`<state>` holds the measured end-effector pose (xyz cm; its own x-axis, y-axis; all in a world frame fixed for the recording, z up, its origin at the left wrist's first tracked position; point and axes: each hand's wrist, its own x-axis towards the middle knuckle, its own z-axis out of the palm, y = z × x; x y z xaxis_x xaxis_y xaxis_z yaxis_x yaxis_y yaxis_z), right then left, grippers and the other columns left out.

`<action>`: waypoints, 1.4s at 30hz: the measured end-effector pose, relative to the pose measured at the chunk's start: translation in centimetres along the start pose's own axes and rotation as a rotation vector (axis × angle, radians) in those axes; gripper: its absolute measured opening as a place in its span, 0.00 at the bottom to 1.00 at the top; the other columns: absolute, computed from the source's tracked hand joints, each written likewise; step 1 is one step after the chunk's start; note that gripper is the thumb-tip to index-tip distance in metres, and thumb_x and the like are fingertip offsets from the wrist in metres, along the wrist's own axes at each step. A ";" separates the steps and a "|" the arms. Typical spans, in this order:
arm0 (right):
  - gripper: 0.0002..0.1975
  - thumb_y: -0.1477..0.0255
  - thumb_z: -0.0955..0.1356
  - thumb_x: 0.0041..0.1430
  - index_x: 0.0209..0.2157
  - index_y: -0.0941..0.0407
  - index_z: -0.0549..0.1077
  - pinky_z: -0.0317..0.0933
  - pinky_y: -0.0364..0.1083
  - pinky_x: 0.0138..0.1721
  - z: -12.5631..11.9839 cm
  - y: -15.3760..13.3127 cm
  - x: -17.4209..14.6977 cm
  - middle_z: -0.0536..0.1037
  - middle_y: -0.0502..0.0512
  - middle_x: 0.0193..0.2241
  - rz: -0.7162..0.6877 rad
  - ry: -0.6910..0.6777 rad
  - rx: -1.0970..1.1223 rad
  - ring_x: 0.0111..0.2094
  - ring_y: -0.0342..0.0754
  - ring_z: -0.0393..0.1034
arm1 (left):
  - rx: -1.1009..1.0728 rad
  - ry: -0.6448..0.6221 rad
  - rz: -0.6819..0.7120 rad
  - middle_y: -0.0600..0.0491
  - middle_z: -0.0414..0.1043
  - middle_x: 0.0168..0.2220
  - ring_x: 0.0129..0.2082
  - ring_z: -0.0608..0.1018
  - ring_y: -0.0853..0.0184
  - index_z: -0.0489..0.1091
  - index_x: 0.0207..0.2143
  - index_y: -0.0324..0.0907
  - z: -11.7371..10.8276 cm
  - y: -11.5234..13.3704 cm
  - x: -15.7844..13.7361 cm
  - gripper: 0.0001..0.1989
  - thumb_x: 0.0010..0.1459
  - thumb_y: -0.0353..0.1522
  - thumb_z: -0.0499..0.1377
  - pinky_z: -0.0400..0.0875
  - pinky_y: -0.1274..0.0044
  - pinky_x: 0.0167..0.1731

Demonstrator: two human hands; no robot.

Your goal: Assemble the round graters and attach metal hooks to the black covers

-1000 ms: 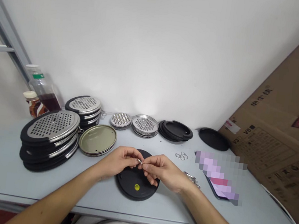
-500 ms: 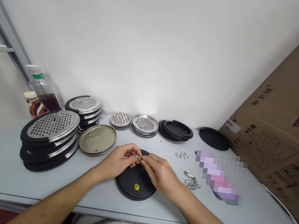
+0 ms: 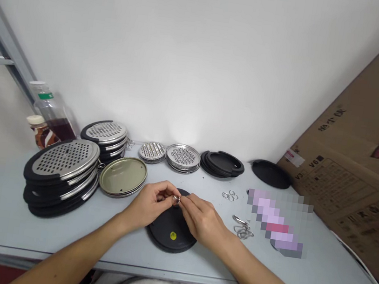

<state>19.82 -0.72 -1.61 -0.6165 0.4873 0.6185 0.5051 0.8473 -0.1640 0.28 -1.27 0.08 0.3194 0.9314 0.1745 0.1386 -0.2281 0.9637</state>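
Over the far edge of a round black disc point(image 3: 172, 226) marked with a yellow sticker point(image 3: 173, 235), both hands meet fingertip to fingertip. My left hand point(image 3: 152, 202) pinches a small metal ring point(image 3: 176, 200). My right hand point(image 3: 202, 216) is closed at the same ring, its thumb and fingers pressed together there; its exact grip is partly hidden. Several loose metal rings point(image 3: 230, 195) lie to the right of the hands. Nearer, a little heap of metal clips or carabiners point(image 3: 243, 232) rests on the table.
Stacked graters with black rims point(image 3: 62, 166) stand at left, beside olive-green round plates point(image 3: 123, 175). Along the wall are grater discs point(image 3: 183, 156), black rims point(image 3: 225, 164) and a black disc point(image 3: 271, 174). Bottles point(image 3: 55, 116) stand at back left; a cardboard box point(image 3: 350, 150) leans at right.
Both hands stay in nearly the same place at the disc. The small metal ring between the fingertips has turned and shows more plainly. The whole view has shifted slightly.
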 end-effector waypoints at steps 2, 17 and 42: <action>0.12 0.78 0.56 0.69 0.39 0.59 0.69 0.57 0.43 0.24 0.0 0.0 -0.1 0.69 0.53 0.26 -0.021 -0.004 -0.033 0.23 0.44 0.61 | 0.015 0.005 0.019 0.52 0.75 0.33 0.35 0.76 0.67 0.74 0.37 0.39 0.0 -0.1 0.0 0.06 0.60 0.32 0.59 0.71 0.77 0.37; 0.10 0.80 0.57 0.68 0.41 0.61 0.68 0.54 0.44 0.23 -0.5 0.2 -0.3 0.69 0.53 0.26 -0.079 -0.015 -0.186 0.23 0.45 0.60 | 0.365 0.089 0.169 0.53 0.75 0.31 0.32 0.76 0.68 0.75 0.35 0.40 -1.1 0.3 0.2 0.07 0.58 0.26 0.56 0.69 0.78 0.33; 0.06 0.69 0.70 0.60 0.33 0.55 0.80 0.63 0.41 0.25 -0.5 0.7 0.8 0.75 0.52 0.25 0.533 0.151 0.665 0.23 0.42 0.69 | 0.014 0.060 -0.005 0.53 0.77 0.30 0.30 0.77 0.69 0.76 0.38 0.40 -1.0 0.1 0.3 0.12 0.62 0.38 0.59 0.73 0.79 0.34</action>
<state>19.99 0.11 -0.82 -0.2867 0.8616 0.4189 0.2169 0.4843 -0.8476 -0.50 -0.70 0.43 0.2625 0.9476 0.1819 0.1532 -0.2270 0.9618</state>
